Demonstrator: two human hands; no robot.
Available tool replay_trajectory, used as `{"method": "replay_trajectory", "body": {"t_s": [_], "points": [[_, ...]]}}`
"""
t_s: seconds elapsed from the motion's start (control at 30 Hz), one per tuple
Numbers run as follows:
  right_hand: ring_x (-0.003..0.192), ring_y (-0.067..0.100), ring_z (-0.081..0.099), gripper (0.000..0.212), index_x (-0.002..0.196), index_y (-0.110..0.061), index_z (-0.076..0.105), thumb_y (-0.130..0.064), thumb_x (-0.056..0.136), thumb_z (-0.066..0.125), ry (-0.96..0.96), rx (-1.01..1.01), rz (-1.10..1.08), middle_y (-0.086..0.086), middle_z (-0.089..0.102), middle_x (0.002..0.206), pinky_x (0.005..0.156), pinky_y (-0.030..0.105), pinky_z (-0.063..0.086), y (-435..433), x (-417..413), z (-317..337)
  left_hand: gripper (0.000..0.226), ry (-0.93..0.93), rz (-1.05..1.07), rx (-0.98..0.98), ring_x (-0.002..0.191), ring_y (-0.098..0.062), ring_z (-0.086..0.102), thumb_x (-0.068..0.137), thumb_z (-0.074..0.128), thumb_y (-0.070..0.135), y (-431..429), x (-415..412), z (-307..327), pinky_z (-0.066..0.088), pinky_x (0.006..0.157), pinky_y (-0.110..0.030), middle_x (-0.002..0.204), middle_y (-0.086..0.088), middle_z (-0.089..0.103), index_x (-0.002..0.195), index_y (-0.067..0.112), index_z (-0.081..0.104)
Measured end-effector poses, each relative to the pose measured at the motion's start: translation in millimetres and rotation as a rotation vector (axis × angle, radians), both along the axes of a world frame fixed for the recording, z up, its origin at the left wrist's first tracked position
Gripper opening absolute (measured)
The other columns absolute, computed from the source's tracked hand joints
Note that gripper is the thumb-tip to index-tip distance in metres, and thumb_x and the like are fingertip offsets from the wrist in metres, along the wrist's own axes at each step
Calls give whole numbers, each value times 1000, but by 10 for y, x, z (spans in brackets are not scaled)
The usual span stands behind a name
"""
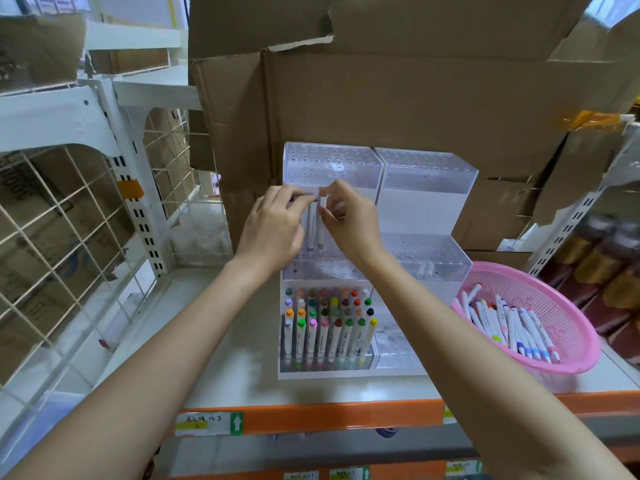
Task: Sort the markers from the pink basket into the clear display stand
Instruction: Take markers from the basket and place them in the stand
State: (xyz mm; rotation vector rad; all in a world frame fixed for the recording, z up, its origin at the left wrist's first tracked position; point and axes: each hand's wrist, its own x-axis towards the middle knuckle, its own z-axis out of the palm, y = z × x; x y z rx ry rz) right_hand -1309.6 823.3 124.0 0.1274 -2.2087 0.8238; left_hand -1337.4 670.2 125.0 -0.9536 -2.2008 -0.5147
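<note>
L hand (273, 223) pinches 1 upright marker (313, 228) & R hand (349, 220) a 2nd marker (321, 233) over the clear display stand (426, 178) mid tier.

The shelf (242, 341) was a pale one with an orange front edge. On it sat the clear display stand (426, 188), with the pink basket (581, 341) just beside it and cardboard boxes (381, 109) stacked right behind.

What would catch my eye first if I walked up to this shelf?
Probably the left hand and right hand meeting mid-picture, pinching the tops of upright white markers at the middle tier of the clear display stand. Below them, the front tier holds a dense block of colourful caps, and at the right a pink basket holds loose markers.
</note>
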Motion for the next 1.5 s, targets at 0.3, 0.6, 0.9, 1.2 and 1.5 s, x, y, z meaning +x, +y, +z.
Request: {"method": "replay_trajectory", "body": {"t_s": [0.3,0.6,0.9,1.2,1.5], "points": [[66,22,61,17,96,-11,54,-7,86,67,-48,75,-4,4,60,74,63,38,55,3,36,7,50,-24,35,-28,107,-29,51,77,63,2,13,8,23,43,90,-43,114,-10,56,126,11,59],[68,24,61,15,101,-10,59,-11,88,65,-51,182,-27,7,63,82,64,42,55,29,53,21,53,-19,54,-58,113,-28,49,77,63,3,8,40,-15,42,93,-42,120,-10,54,129,10,56],[104,29,59,32,121,-10,60,-15,89,64,-116,288,-62,7,60,115,76,41,53,28,177,106,62,-75,101,-179,124,-28,40,80,59,11,7,129,38,35,102,-43,133,-9,46,140,13,44],[127,27,44,68,149,-21,31,-29,89,62,-231,422,-155,3,41,145,101,37,38,214,565,-41,62,-62,116,-288,138,-25,28,92,51,32,183,416,-21,20,115,-41,149,-9,34,147,12,30],[125,31,47,63,146,-16,36,-27,89,60,-358,404,-179,5,40,147,92,39,43,970,1276,-186,51,-114,-21,-262,114,-31,56,88,50,33,1047,1082,-134,45,91,-41,126,-13,58,130,6,54]]}}
